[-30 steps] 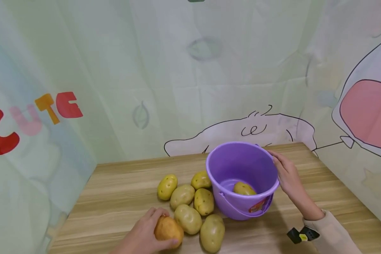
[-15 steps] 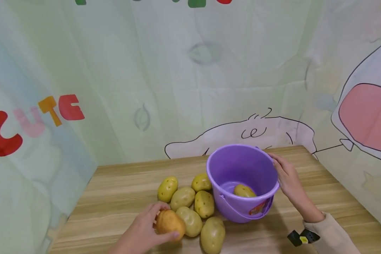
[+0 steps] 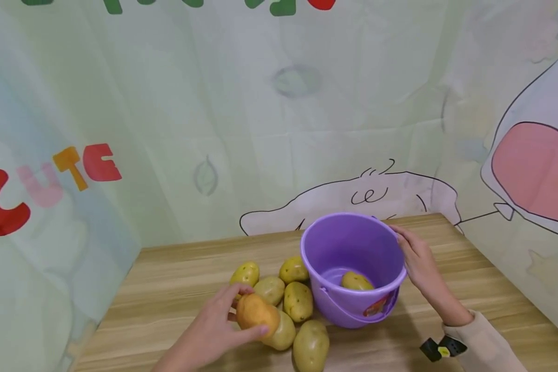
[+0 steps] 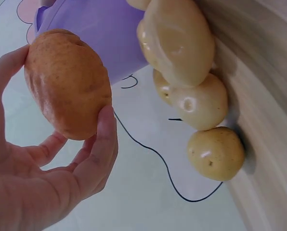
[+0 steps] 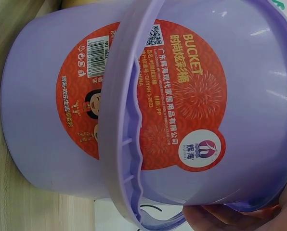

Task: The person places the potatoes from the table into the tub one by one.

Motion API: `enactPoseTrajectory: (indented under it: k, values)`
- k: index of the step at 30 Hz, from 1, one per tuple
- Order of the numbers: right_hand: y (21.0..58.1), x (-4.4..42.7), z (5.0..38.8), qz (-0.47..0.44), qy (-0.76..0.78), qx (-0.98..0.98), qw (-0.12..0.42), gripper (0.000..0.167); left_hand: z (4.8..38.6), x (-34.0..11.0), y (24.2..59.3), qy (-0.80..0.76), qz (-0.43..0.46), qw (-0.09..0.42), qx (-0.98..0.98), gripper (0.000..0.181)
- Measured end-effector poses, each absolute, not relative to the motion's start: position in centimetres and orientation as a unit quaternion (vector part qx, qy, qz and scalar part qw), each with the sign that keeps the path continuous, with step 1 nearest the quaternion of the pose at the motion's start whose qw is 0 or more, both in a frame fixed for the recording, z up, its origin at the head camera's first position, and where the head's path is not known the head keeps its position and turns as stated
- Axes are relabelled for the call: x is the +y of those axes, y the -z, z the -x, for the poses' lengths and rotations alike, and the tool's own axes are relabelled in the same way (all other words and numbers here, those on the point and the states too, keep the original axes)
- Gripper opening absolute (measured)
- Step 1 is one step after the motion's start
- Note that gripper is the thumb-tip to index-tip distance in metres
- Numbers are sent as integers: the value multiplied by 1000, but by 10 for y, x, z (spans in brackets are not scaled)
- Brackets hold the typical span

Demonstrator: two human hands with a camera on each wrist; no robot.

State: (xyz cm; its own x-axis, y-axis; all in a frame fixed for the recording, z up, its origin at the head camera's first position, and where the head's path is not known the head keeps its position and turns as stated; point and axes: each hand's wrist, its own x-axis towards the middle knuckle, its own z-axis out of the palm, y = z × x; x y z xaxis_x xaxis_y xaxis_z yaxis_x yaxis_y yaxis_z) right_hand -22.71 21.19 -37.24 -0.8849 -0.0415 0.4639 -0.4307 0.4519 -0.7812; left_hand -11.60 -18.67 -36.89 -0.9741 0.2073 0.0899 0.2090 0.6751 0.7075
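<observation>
My left hand [image 3: 208, 326] grips an orange-brown potato [image 3: 257, 315] between thumb and fingers, above the table. In the left wrist view the same potato [image 4: 69, 84] is clear of everything but the fingertips. To its right stands a purple bucket [image 3: 332, 306] with one yellow potato [image 3: 355, 281] lying inside. My right hand [image 3: 417, 261] holds the bucket's right side at the rim; in the right wrist view its fingers [image 5: 220, 217] show at the lower edge, partly cut off. Several paler potatoes [image 3: 298, 301] lie left of the bucket, one of them partly hidden behind the held potato.
The wood-grain tabletop [image 3: 181, 268] meets a printed curtain [image 3: 223, 103] at the back and both sides. A bucket handle [image 5: 119, 110] hangs down over a red label [image 5: 191, 96]. The nearest potato [image 3: 311, 346] lies at the front, just left of the bucket.
My left hand has lifted the orange-brown potato and moved it slightly right and away from me, now over a paler potato. The right hand and bucket have stayed in place.
</observation>
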Motion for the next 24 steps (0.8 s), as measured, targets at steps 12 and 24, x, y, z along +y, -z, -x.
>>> enactPoseTrajectory:
  k: [12,24]
  values:
    - [373,211,227,-142,-496,-834,194,38,122,-176,352,431,136,53,-890,64]
    - [373,211,227,-137,-485,-839,204,37,132,-159,328,457,167,86,-869,62]
